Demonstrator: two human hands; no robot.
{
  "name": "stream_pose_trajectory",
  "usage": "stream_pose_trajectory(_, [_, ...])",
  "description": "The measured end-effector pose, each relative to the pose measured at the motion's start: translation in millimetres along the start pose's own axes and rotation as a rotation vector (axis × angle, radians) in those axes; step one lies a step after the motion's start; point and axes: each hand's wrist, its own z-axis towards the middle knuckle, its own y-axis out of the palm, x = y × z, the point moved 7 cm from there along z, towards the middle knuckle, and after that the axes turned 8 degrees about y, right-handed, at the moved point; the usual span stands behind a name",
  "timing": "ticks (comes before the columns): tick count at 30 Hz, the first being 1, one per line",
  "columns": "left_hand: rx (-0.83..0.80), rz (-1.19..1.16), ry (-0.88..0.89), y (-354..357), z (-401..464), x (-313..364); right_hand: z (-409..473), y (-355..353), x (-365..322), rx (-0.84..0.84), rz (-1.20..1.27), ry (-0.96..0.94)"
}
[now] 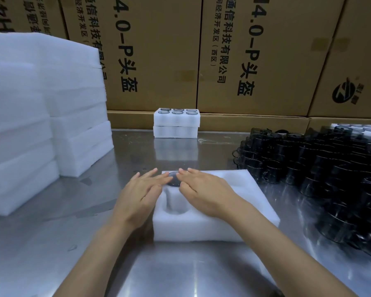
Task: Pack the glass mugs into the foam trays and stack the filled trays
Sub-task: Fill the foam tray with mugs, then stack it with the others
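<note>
A white foam tray (pixel 251 202) with round pockets lies on the steel table in front of me. One dark glass mug (pixel 173 179) sits in its far left pocket, only the rim showing. My left hand (pixel 140 195) and my right hand (pixel 204 189) lie flat with straight fingers on either side of that mug, fingertips at its rim. The near left pocket (pixel 176 205) holds nothing. A heap of dark glass mugs (pixel 321 166) covers the table to the right.
Two filled foam trays (pixel 176 123) are stacked at the back of the table against brown cartons (pixel 159 61). Tall piles of blank foam trays (pixel 41 116) stand on the left. Another tray with mugs (pixel 360 129) shows at the far right edge.
</note>
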Motion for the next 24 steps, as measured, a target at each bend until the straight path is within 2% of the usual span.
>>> stream_pose_trajectory(4, [0.011, -0.015, -0.024, 2, 1, -1, 1, 3, 3, -0.036, 0.032, 0.01])
stream_pose_trajectory(8, [0.096, -0.194, -0.043, 0, -4, 3, 1, -5, 5, 0.003, 0.141, 0.012])
stream_pose_trajectory(9, [0.138, -0.26, -0.057, -2, -5, 3, 1, -12, 11, 0.06, 0.237, 0.047])
stream_pose_trajectory(11, [0.204, -0.421, -0.14, -1, -6, -3, -1, -37, 38, 0.298, 0.419, 0.145])
stream_pose_trajectory(13, [0.2, -0.597, -0.263, 8, -4, -13, -8, -60, 81, 0.523, 0.457, 0.297])
stream_pose_trajectory(14, [0.175, -0.668, -0.325, 13, -3, -17, -11, -66, 103, 0.574, 0.441, 0.382])
stream_pose_trajectory(16, [0.133, -0.727, -0.399, 20, -2, -21, -12, -66, 142, 0.541, 0.401, 0.529])
stream_pose_trajectory(18, [0.106, -0.711, -0.415, 24, -1, -22, -8, -56, 169, 0.428, 0.334, 0.62])
stream_pose_trajectory(21, [0.049, -0.681, -0.412, 25, 0, -19, -7, -39, 185, 0.333, 0.279, 0.635])
stream_pose_trajectory(24, [0.032, -0.703, -0.435, 23, -1, -17, -9, -30, 184, 0.349, 0.271, 0.586])
